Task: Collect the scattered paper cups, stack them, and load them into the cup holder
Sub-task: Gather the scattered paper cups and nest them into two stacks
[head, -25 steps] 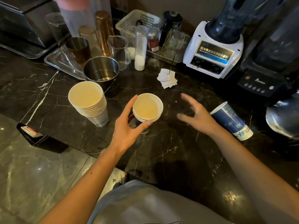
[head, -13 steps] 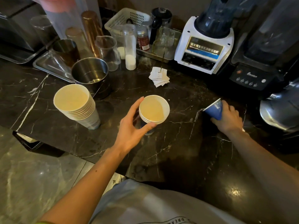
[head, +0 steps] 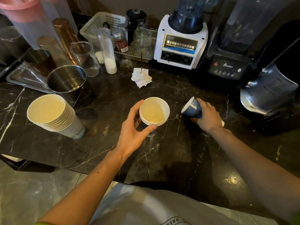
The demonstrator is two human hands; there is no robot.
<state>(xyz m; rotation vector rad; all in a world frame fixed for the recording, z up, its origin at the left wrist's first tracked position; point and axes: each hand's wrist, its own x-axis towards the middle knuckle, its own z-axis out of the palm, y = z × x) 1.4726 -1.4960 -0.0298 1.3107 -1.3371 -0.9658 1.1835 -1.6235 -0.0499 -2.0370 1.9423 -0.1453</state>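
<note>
On the dark marble counter (head: 162,159), my left hand (head: 134,132) grips a small stack of paper cups (head: 154,112), upright with the cream insides showing. Just to its right, my right hand (head: 207,116) holds a single blue paper cup (head: 192,108), tilted with its white rim pointing left toward the small stack. A taller stack of several paper cups (head: 52,116) stands leaning at the left of the counter, apart from both hands. No cup holder is clearly recognisable in view.
A steel pot (head: 68,83), metal tray (head: 24,78), glass jars and measuring cups crowd the back left. A pile of paper slips (head: 141,77) lies behind the cups. A white blender (head: 181,43), a black blender (head: 230,62) and a steel jug (head: 269,93) line the back right.
My right hand reached right, closed on the lying blue cup and has lifted and tilted it toward the small stack. My left hand kept hold of that stack.
</note>
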